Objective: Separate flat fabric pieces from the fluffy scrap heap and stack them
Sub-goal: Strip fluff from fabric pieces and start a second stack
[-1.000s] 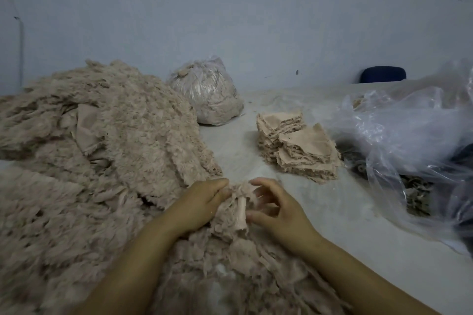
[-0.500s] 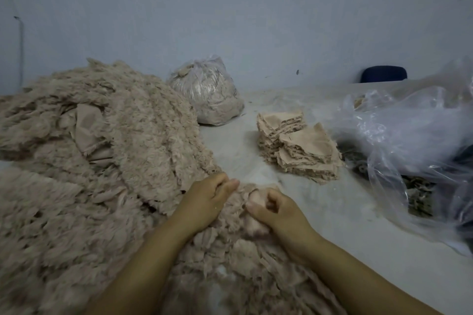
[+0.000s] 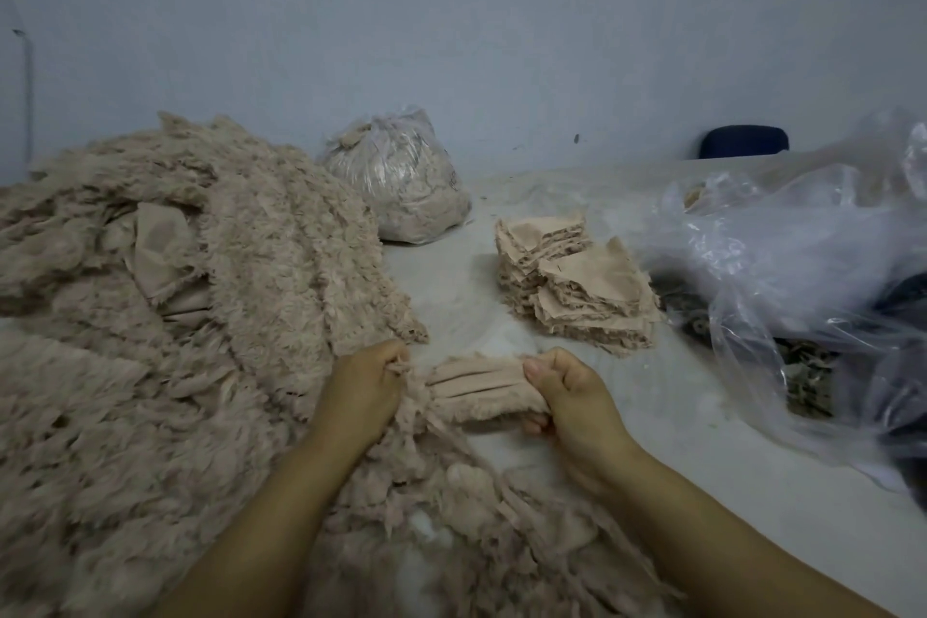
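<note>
Beige fabric piece (image 3: 476,384) stretches between my two hands, just off the near edge of the fluffy scrap heap (image 3: 175,366). My left hand (image 3: 363,391) has its fingers curled tight round the frayed, tufted end beside the heap; my right hand (image 3: 567,389) is fisted round the other end, thumb on top. The piece is smooth with lengthwise creases on its upper face and a fuzzy fringe along its lower edge — it hangs just above the pale table (image 3: 677,442). The heap is shaggy and matted, spreading across the left side and under my forearms, with one flat patch (image 3: 160,251) showing in it. Well beyond my right hand, two stacks of flat pieces (image 3: 572,289) sit on the table, square-cut with ragged edges, touching each other. Behind them a tied plastic bag (image 3: 401,186) holds more fluff, and crumpled clear plastic sheeting (image 3: 777,256) lies to the right.
</note>
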`<state>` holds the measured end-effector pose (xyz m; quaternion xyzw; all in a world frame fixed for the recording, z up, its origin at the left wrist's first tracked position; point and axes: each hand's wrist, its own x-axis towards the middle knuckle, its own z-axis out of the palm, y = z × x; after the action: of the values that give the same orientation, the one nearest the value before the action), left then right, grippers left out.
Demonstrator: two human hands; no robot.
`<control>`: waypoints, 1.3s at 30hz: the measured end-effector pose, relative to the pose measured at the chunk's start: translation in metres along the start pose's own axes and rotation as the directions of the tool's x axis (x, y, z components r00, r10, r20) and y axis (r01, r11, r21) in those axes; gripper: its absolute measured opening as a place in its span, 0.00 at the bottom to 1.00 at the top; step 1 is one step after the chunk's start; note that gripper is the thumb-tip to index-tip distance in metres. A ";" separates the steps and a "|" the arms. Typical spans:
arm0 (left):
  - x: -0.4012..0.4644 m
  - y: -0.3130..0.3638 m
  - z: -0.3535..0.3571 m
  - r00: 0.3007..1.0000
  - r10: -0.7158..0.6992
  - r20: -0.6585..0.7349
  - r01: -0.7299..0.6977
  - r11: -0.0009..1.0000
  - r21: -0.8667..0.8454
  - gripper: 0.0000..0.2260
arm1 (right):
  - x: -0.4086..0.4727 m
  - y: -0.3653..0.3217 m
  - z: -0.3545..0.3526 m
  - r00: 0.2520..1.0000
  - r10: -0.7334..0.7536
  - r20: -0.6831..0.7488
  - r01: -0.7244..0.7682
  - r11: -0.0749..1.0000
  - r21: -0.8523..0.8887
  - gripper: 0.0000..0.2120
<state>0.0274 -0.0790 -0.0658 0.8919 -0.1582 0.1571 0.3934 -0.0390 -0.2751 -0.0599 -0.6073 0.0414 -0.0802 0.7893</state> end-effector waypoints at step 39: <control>0.004 0.072 0.009 0.868 -0.331 0.371 0.489 0.427 -0.761 0.07 | 0.004 -0.013 -0.009 0.969 0.118 0.217 -0.158 0.971 0.181 0.11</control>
<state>0.0030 -0.1323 -0.0236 0.6141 -0.0231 -0.1130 0.7808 -0.0377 -0.2877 -0.0500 -0.5267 -0.0058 0.0343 0.8493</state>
